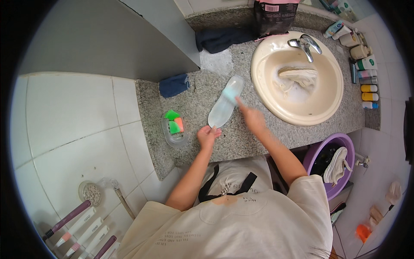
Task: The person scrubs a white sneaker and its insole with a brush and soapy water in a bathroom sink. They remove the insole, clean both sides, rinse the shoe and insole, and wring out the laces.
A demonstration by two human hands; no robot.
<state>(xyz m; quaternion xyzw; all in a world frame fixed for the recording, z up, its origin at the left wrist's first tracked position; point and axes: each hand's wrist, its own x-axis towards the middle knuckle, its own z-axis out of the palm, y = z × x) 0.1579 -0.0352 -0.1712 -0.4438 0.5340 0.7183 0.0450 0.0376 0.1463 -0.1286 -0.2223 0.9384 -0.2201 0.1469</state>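
Observation:
A pale, translucent shoe insole (222, 108) lies slantwise on the granite counter, left of the sink. At its near end, my left hand (208, 136) grips the edge between thumb and fingers. My right hand (253, 120), smeared by motion, is closed on a light-blue piece (230, 93) pressed to the insole's upper half. That piece looks like a small brush or sponge; blur hides its exact kind. A cream shoe (302, 77) sits in foamy water inside the beige sink (258, 93).
Left on the granite counter (196, 149) stands a clear dish (177, 140) with green and orange pieces. Dark blue cloths (174, 85) lie farther back. A chrome faucet (307, 45) tops the sink; bottles (366, 63) line the right wall. A purple basin (310, 162) holds a white shoe (335, 166).

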